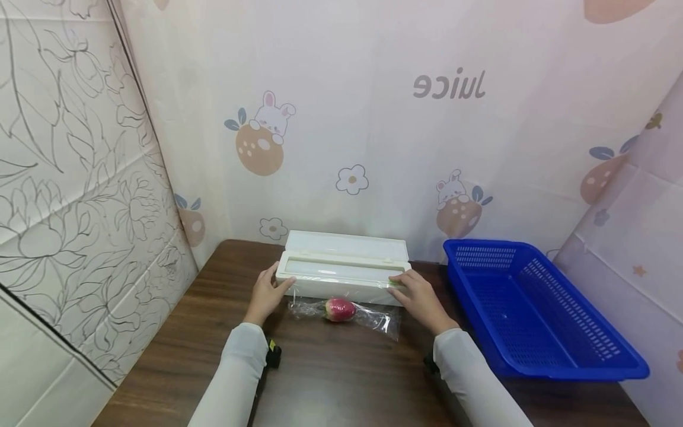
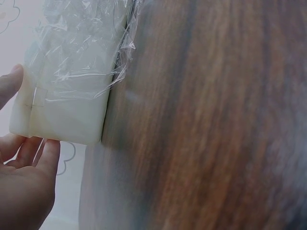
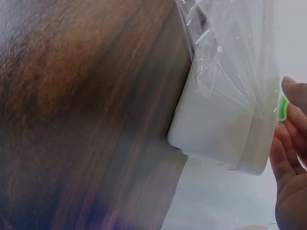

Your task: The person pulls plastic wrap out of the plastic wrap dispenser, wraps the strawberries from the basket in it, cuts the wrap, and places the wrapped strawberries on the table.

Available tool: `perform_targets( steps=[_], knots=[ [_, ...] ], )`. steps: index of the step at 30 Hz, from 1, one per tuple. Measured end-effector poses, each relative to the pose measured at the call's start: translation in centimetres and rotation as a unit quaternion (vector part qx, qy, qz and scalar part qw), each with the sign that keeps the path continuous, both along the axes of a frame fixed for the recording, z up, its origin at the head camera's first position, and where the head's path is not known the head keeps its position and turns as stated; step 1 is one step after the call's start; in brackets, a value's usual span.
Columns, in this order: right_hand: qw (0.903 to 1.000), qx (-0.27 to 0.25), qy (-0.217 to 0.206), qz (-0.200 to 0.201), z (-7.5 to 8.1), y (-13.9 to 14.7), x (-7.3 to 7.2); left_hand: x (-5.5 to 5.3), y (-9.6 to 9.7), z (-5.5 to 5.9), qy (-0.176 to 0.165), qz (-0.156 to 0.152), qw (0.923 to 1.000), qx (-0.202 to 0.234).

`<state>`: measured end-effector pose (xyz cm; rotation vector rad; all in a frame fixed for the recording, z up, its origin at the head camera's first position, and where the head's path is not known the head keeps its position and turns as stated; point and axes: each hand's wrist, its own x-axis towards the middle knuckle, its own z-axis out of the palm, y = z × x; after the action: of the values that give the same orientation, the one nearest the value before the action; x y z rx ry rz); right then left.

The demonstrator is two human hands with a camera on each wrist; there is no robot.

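Note:
A white cling film dispenser [image 1: 336, 287] lies across the far part of the table with its lid [image 1: 344, 243] raised at the back. At its left end, my left hand [image 1: 265, 295] holds the box, thumb on the front top edge and fingers at the end. On the opposite end, my right hand [image 1: 420, 298] pinches a small green slider [image 3: 283, 109] on the top edge. Clear cling film [image 1: 381, 321] hangs over the front and spreads onto the table. A pink-red fruit [image 1: 340, 309] with a greenish left end lies at the film, in front of the box.
A blue plastic basket [image 1: 539, 370] stands to the right on the brown wooden table [image 1: 341, 379]. Behind the table hangs a printed curtain [image 1: 352, 130]; a flower-patterned wall [image 1: 80, 196] is on the left.

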<state>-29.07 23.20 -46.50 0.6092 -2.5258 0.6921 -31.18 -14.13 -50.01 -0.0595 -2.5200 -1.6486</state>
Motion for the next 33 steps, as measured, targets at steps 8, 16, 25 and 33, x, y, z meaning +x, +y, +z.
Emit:
perform_targets(
  steps=[8, 16, 25, 33],
  knots=[
    [0.9997, 0.016, 0.017, -0.008, 0.0, -0.1, -0.3, -0.1, 0.0, -0.1, 0.002, -0.006, 1.0000, -0.003],
    [0.9988, 0.024, 0.042, 0.007, -0.2, -0.2, -0.4, 0.0, 0.0, 0.0, 0.000, -0.004, 1.0000, 0.003],
    [0.9965, 0.056, 0.051, 0.037, 0.3, -0.5, -0.5, 0.1, -0.1, 0.1, 0.000, -0.007, 1.0000, 0.006],
    [0.9935, 0.078, 0.051, 0.065, 0.8, -0.5, -0.6, 0.0, -0.1, 0.1, 0.003, -0.008, 1.0000, 0.002]
  ],
)
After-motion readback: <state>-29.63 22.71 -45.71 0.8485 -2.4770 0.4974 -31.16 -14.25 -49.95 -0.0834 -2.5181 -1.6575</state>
